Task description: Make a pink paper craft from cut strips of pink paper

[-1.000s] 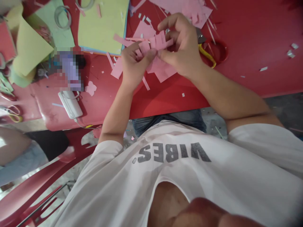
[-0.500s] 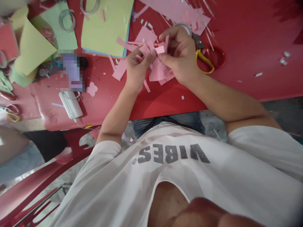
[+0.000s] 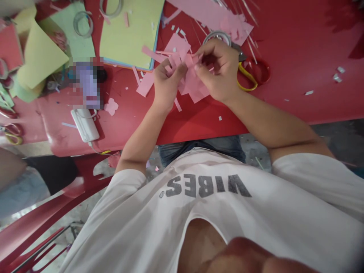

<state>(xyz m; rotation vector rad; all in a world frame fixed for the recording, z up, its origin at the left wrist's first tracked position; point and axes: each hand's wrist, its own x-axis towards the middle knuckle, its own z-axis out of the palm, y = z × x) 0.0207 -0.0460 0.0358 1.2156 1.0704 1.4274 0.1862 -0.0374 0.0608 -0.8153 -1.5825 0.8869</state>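
Observation:
My left hand (image 3: 167,85) and my right hand (image 3: 218,72) meet over the red table, their fingers pinching a bunch of cut pink paper (image 3: 191,81). Loose pink strips stick out between them and hang below the fingers. Just past my right hand lies a silver tape roll (image 3: 217,38). Yellow-handled scissors (image 3: 247,77) sit beside that hand, their blades partly hidden by it. A long ragged pink sheet (image 3: 212,17) lies farther out.
A stack of yellow-green card (image 3: 131,34) lies beyond my left hand. To the left are a pixelated object (image 3: 87,85), a white power bank (image 3: 84,126) and more scissors (image 3: 11,134). Paper scraps dot the red table (image 3: 295,49). A seated person's leg (image 3: 17,178) shows lower left.
My hands have shifted slightly and turned the pink paper between them. The tape roll now shows more fully beyond my right hand. The view has drifted a little.

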